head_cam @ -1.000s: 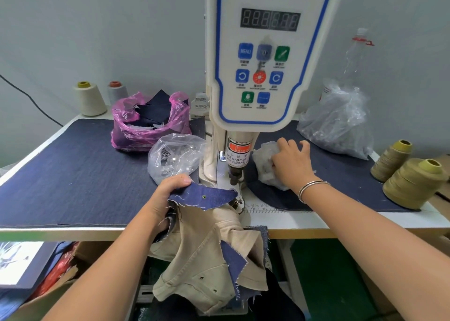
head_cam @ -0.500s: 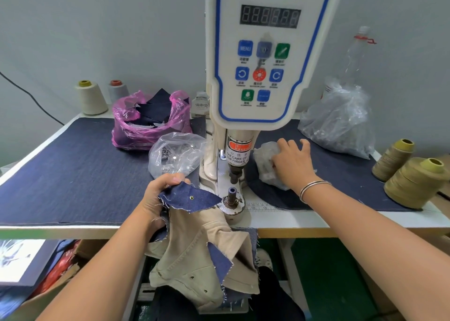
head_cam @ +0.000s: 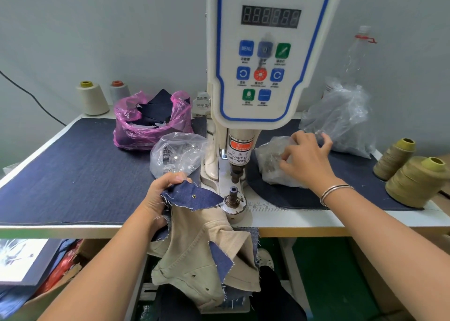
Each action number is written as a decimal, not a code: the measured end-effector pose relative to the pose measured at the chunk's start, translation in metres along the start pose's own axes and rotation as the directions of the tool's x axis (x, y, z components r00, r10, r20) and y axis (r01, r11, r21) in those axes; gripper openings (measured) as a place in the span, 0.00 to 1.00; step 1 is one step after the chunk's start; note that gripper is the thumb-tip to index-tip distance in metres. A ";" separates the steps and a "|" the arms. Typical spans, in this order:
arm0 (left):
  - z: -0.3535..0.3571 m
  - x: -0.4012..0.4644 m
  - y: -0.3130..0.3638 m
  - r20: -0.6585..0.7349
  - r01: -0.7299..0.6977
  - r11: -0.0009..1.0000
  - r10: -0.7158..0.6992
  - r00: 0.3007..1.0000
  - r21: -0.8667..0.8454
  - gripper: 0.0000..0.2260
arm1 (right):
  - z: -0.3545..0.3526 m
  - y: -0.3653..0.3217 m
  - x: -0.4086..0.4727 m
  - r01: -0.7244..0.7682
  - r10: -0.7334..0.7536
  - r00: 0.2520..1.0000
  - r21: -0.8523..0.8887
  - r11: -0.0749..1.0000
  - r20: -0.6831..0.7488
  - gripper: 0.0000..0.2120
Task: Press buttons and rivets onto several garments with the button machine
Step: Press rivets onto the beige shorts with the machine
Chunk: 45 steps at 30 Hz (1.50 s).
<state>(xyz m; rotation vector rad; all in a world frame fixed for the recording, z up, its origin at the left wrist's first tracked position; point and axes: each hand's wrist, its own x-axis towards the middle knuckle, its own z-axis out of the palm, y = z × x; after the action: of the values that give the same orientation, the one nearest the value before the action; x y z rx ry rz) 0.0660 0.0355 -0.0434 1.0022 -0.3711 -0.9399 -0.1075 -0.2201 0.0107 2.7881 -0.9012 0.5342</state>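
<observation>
Open gap between punch [head_cam: 235, 174] and lower die [head_cam: 233, 194] at frame centre; flanked by clear bag [head_cam: 177, 153] left, small bag [head_cam: 272, 164] right.

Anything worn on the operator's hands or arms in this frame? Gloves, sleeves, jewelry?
No gloves and no sleeves in view: both forearms are bare to the frame edge. The right hand has thin silver-coloured metal bangles at the wrist, apparently two or three stacked. The left hand and its wrist carry nothing visible. No rings can be made out on either hand.
</observation>
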 end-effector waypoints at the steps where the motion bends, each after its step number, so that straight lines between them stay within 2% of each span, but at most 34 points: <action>1: -0.001 0.000 0.000 -0.003 0.003 1.000 -0.003 1.000 0.007 0.17 | -0.004 0.002 -0.005 -0.001 0.003 0.998 0.036 0.999 -0.055 0.07; 4: -0.003 0.003 -0.001 -0.034 0.007 1.000 -0.006 0.999 0.013 0.08 | -0.013 -0.002 -0.024 0.054 -0.004 0.956 0.164 0.985 -0.293 0.04; 6: -0.003 0.002 -0.002 -0.051 0.007 1.000 -0.006 0.999 0.018 0.08 | -0.012 -0.013 -0.042 0.182 -0.113 0.931 0.171 0.968 -0.348 0.04; 8: -0.001 0.001 -0.002 -0.054 0.006 1.000 -0.005 0.999 0.019 0.08 | -0.001 -0.025 -0.059 0.298 -0.258 0.939 0.165 0.940 -0.227 0.05; 10: 0.001 0.000 -0.001 -0.061 0.005 1.000 -0.003 0.998 0.023 0.08 | 0.012 -0.029 -0.069 0.321 -0.311 0.947 0.170 0.932 -0.085 0.04; 15: 0.002 -0.001 -0.001 -0.083 -0.003 1.000 0.006 0.997 0.027 0.08 | 0.029 -0.022 -0.067 0.197 -0.208 0.978 0.200 0.960 0.035 0.04; 21: 0.003 -0.001 -0.001 -0.073 0.003 1.000 -0.002 0.997 0.014 0.06 | 0.030 -0.021 -0.070 0.282 -0.289 0.957 0.219 0.934 0.002 0.02; 25: 0.002 0.000 -0.001 -0.103 0.005 1.000 -0.008 0.995 -0.020 0.10 | 0.031 -0.021 -0.071 0.289 -0.291 0.956 0.206 0.935 -0.022 0.02; 31: 0.001 0.000 -0.001 -0.089 0.011 1.000 -0.010 0.996 0.007 0.07 | 0.033 -0.017 -0.077 0.307 -0.265 0.947 0.281 0.909 -0.180 0.03; 35: 0.000 0.001 -0.001 -0.112 0.011 1.000 -0.011 0.994 -0.001 0.07 | 0.036 -0.017 -0.082 0.354 -0.299 0.926 0.256 0.899 -0.230 0.02; 45: 0.005 -0.003 0.000 -0.130 0.012 1.000 -0.012 0.991 -0.007 0.08 | 0.041 -0.022 -0.082 0.311 -0.274 0.945 0.223 0.924 -0.180 0.03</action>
<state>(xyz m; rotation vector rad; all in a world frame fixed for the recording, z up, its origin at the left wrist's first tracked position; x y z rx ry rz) 0.0612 0.0353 -0.0405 1.0548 -0.2527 -0.8809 -0.1447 -0.1693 -0.0597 2.9774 -0.3965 0.8370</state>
